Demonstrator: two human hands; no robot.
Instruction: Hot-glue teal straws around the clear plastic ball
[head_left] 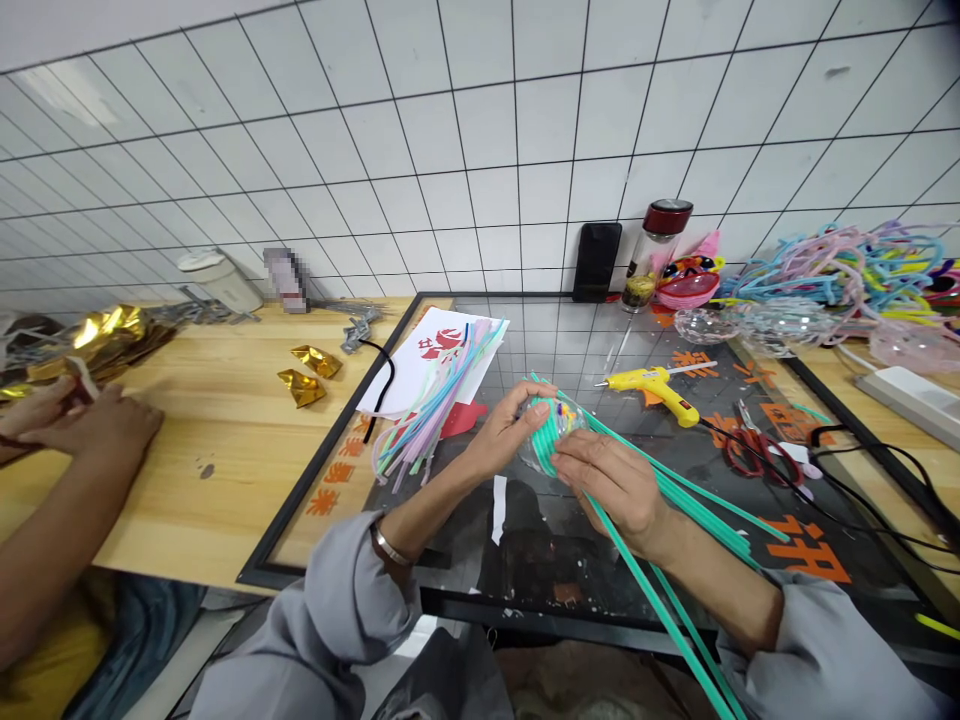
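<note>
A clear plastic ball [537, 456], partly covered by rows of green plastic strips [545, 430], is held in front of me above the dark glass board. My left hand [514, 425] is closed around its left and top side, thumb over the strips. On its right side, my right hand [611, 475] is closed, fingers bent against the ball and strips. Long loose ends of the green strips trail to the lower right, under and past my right forearm. Small coloured bits show inside or behind the ball; their kind is unclear. My fingers hide much of the ball.
A yellow glue gun [654, 390] and red-handled scissors [757, 455] lie to the right. Pastel strips [442, 400] rest on white paper [401, 365]. A glass bottle [651, 262] and black phone [597, 262] stand by the wall. At left, a co-worker's hands [101, 430] are near gold foil.
</note>
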